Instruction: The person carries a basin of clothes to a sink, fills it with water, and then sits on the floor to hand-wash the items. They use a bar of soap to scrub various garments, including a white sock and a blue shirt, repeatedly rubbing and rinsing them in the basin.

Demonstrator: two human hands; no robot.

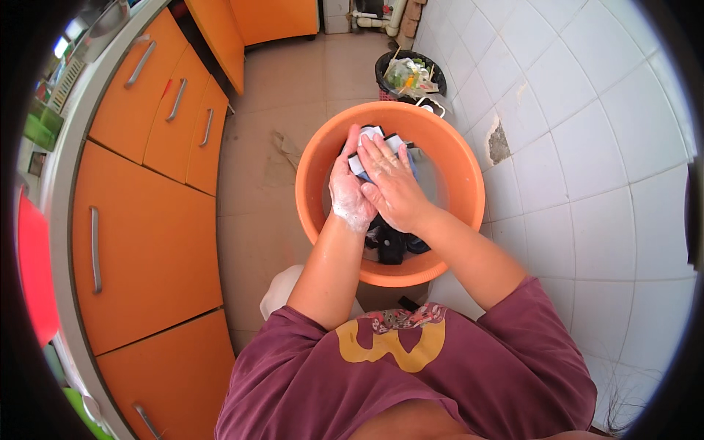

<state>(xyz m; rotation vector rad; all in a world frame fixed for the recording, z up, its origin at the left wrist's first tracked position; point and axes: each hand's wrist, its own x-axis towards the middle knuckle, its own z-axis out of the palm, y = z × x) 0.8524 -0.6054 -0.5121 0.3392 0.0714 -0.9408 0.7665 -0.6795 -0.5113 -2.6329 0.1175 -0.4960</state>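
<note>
Above an orange basin, my two hands press a white, blue and dark-edged piece of cloth between them. My left hand lies beneath and to the left, palm turned up, with white suds over its heel and wrist. Across the cloth lies my right hand, its fingers stretched out and pressing down. Parts of the cloth stick out past the fingertips; the rest is hidden under the hands. Dark wet-looking cloth lies in the basin below my wrists.
Behind the basin stands a black-lined waste bin full of rubbish. A white tiled wall runs close along the right. Orange cabinets with metal handles line the left, under a counter. A beige rag-like thing lies on the tiled floor.
</note>
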